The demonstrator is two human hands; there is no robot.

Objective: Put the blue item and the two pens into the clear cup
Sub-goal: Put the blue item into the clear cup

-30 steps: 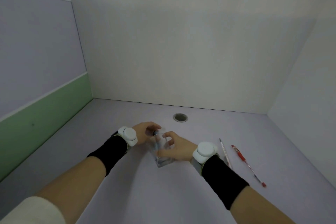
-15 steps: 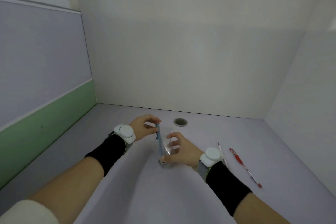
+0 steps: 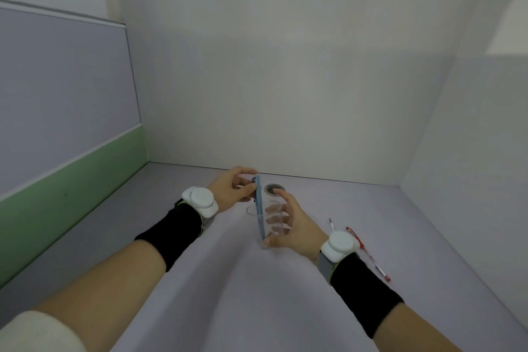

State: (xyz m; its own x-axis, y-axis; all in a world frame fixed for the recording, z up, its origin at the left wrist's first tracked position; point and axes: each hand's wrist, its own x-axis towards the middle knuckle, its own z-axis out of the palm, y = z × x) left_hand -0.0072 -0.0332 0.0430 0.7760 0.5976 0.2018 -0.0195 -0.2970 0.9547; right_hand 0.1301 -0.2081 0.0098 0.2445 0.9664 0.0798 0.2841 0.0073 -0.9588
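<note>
The blue item [image 3: 259, 206] stood nearly upright with its lower end inside the clear cup [image 3: 267, 224], deeper than half a second before. Your left hand [image 3: 233, 190] pinched its top between thumb and fingers. Your right hand [image 3: 291, 226] curled around the cup on the worktop [image 3: 228, 280]. The two pens [image 3: 361, 246] lay to its right, unmoved.

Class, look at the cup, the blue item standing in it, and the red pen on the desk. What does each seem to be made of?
Cup: clear glossy plastic or glass; fingers show through its wall.
Blue item: probably matte plastic; flat, even light blue, no shine.
Red pen: likely plastic, translucent red barrel; too small to be sure.
</note>
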